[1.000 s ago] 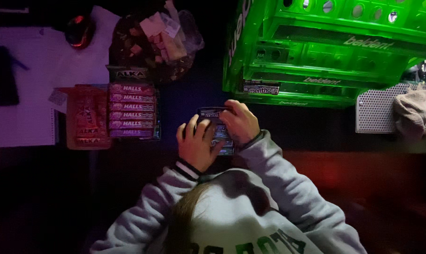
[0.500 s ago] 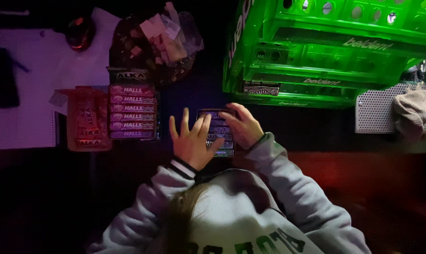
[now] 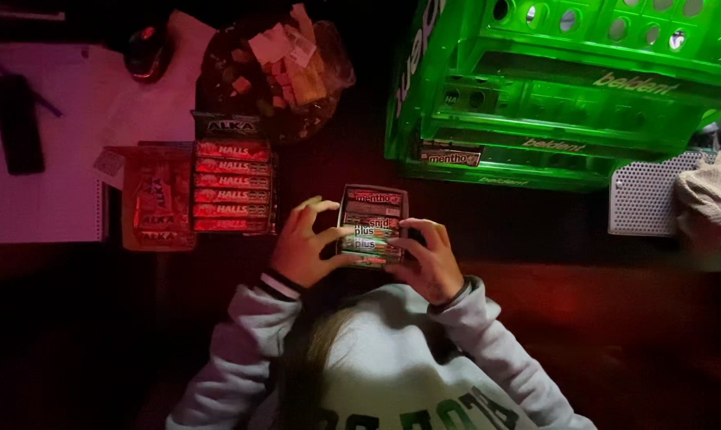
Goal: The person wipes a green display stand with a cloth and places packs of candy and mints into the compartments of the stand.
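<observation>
Fingers of the left hand (image 3: 303,248) are curling, slightly spread, against the side of a small box of candy rolls (image 3: 371,226) at frame centre; the right hand (image 3: 425,259) is gripping its lower right corner. Left of it, red candy boxes (image 3: 233,186) are lying.

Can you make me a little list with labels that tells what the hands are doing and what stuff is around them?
left hand: fingers on the left side of the small box of candy rolls
right hand: holds the box's lower right side
box to the left: red tray of candy rolls, untouched
behind it: clear bag of wrapped sweets
top right: green plastic crate
far right: cloth on a perforated metal case
light: dim
</observation>
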